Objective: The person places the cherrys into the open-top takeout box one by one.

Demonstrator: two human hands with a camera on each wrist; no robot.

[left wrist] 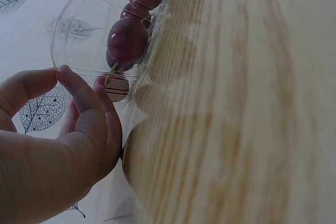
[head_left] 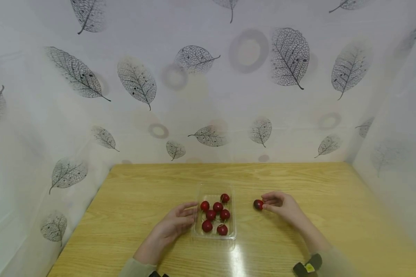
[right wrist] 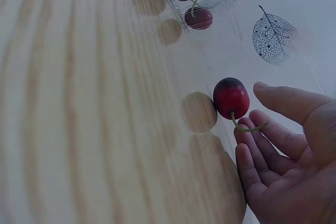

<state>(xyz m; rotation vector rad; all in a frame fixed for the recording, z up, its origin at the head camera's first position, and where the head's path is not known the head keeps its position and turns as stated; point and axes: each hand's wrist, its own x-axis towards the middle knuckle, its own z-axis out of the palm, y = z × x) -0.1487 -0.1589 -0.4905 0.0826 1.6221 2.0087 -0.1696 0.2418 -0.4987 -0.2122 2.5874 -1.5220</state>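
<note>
A clear plastic container [head_left: 233,231] stands on the table with several dark red cherries [head_left: 210,214] inside, some with green stems. At its left side is my left hand [head_left: 176,225]; the left wrist view shows thumb and index fingertip pinching the rim of the container [left wrist: 59,35]. To the container's right, a single cherry [right wrist: 231,98] rests on the tabletop, its green stem curving over the fingertips of my right hand [right wrist: 289,150]. Thumb and fingers there are parted beside the cherry. From the head view, my right hand [head_left: 283,207] appears close against that cherry [head_left: 258,204].
The wooden table [head_left: 142,184] carries the container and the loose cherry. Behind it and along both sides hangs a pale covering [head_left: 208,104] printed with grey leaves. Dark straps show at both wrists, the right one [head_left: 308,266] with a yellow patch.
</note>
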